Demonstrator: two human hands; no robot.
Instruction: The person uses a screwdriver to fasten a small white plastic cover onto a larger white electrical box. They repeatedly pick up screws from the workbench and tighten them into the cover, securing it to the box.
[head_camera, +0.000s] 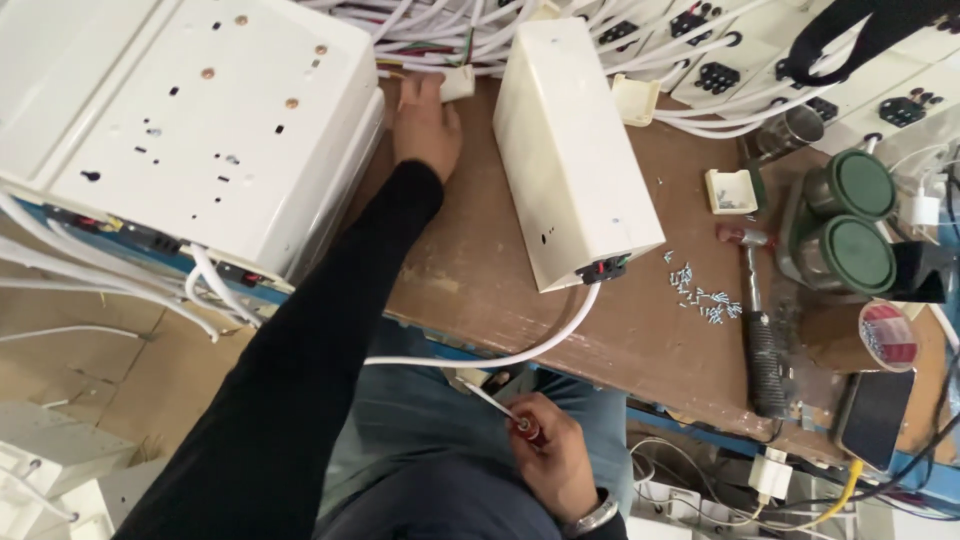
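Note:
My left hand (425, 125), in a black sleeve, reaches across the brown workbench (480, 270) and closes its fingers on a small white plastic piece (457, 82) by the tangle of white cables (440, 30). My right hand (550, 455) rests low over my lap, gripping a screwdriver (500, 408) with a red handle, its shaft pointing up-left. A cream rectangular box (570, 145) lies on the bench to the right of the left hand, and a white cable (520, 350) leaves its near end.
A stack of large white boxes (190, 130) fills the left. Loose small screws (700, 295), a hammer (760, 330), two green-lidded jars (850, 225), a tape roll (888, 335) and a phone (872, 418) lie on the right. White socket strips (760, 60) line the back.

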